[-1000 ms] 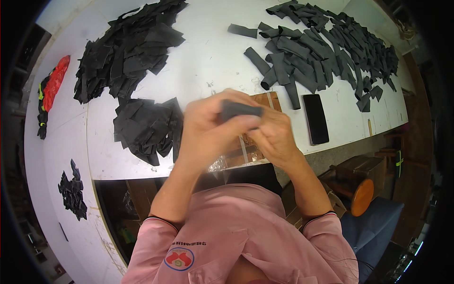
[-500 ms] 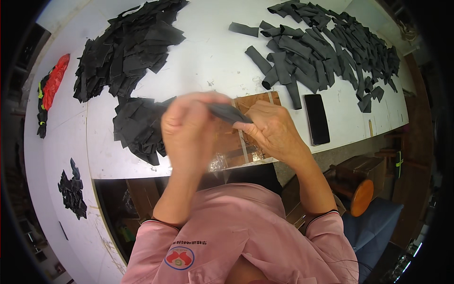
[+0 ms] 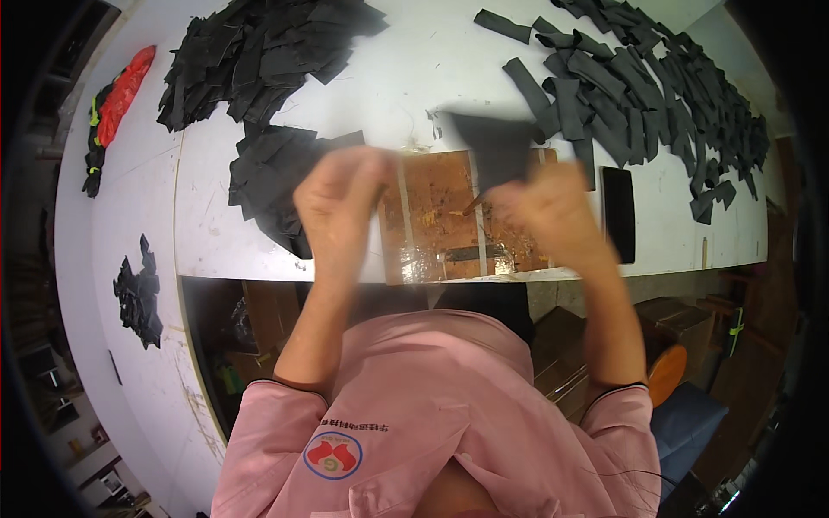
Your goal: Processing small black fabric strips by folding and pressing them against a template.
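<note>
My right hand [image 3: 546, 216] holds a dark grey triangular fabric piece [image 3: 494, 148] up over the brown work board [image 3: 432, 220] at the table's near edge. My left hand [image 3: 338, 197] is blurred with motion above the board's left side, beside a stack of dark fabric pieces [image 3: 269, 177]; its fingers are loosely curled with nothing seen in them. The two hands are apart.
A big pile of dark fabric pieces [image 3: 259, 52] lies far left, a spread of dark strips [image 3: 639, 78] far right. A black phone [image 3: 618, 214] lies right of the board. On the white table [image 3: 397, 78], a red and black item [image 3: 117, 99] sits left.
My hands were together on a dark piece over the board; they have now parted. The right hand lifted the piece to the right, and the left hand swung left.
</note>
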{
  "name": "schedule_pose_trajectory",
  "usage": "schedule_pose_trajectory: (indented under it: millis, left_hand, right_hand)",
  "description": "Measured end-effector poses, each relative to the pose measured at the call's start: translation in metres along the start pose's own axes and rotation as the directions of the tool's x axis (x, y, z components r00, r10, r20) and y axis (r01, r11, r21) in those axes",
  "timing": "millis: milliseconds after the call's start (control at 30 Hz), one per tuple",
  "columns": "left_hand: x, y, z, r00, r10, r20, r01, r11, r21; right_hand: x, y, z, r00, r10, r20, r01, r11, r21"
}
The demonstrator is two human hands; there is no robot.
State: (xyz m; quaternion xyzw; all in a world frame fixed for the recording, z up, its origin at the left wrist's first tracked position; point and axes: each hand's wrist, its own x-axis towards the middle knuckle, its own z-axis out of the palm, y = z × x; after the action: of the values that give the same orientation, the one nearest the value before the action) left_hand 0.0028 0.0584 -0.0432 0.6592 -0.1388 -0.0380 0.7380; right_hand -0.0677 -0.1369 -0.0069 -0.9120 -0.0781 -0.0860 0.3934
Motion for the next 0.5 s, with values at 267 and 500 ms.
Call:
schedule_pose_trajectory:
  millis: [267,500]
  left_hand:
    - [0.006,-0.065,-0.042,0.982,0.184,0.047,-0.114,0.375,0.92]
    - [0.032,-0.086,-0.038,0.977,0.196,-0.078,-0.018,0.446,0.895]
  right_hand:
    - [-0.009,0.015,0.01,0.832,0.427,-0.355,-0.182,0.814,0.552]
    - [-0.051,-0.013,0.07,0.927,0.376,0.006,-0.309,0.754,0.579]
